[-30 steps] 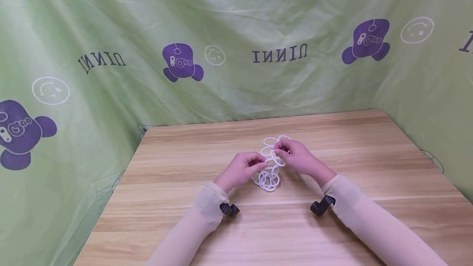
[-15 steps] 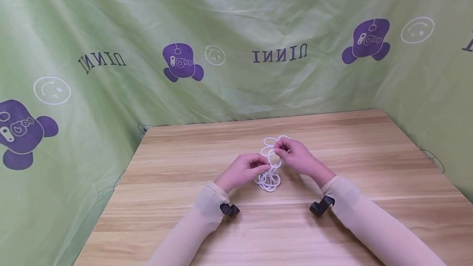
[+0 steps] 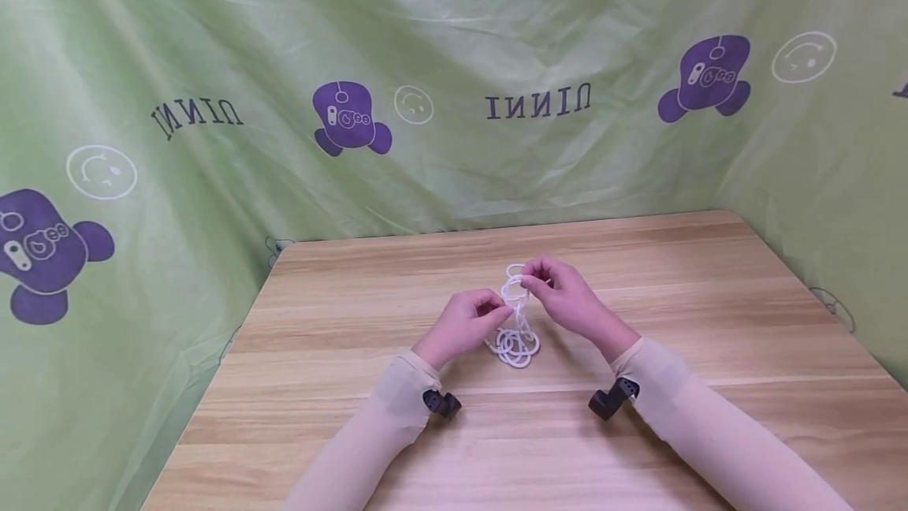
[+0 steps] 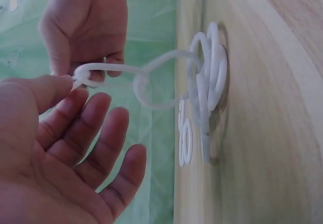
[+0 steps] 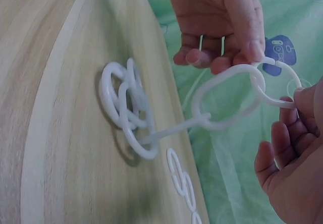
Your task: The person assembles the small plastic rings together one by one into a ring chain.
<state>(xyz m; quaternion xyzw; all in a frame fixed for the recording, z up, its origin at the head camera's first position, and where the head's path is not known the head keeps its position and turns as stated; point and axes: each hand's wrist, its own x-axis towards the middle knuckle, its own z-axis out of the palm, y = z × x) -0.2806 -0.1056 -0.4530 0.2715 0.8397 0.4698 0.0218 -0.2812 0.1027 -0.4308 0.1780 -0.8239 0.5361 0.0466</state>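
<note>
Above the table my two hands hold one white plastic chain link (image 5: 291, 70) between them. The thumb and fingertips of my left hand (image 3: 461, 327) pinch it near its split. At its other end my right hand (image 3: 571, 304) pinches it, thumb against forefinger. Hooked through it hangs a second oval link (image 5: 197, 102), slanting down to another that runs into a heap of white links (image 5: 107, 94) on the tabletop. In the left wrist view, my left hand (image 4: 65, 163) has its other fingers loosely bent, and my right hand (image 4: 88, 24) is behind the link.
Further back on the wooden table (image 3: 340, 385) lie more white links (image 5: 187, 192), joined in a row and partly hidden by my right hand in the head view. A green printed curtain (image 3: 454, 172) hangs along the back and sides.
My right hand has shifted slightly left and away. My left hand went right and down, then back up. The link between them has risen, with another link hanging from it.
</note>
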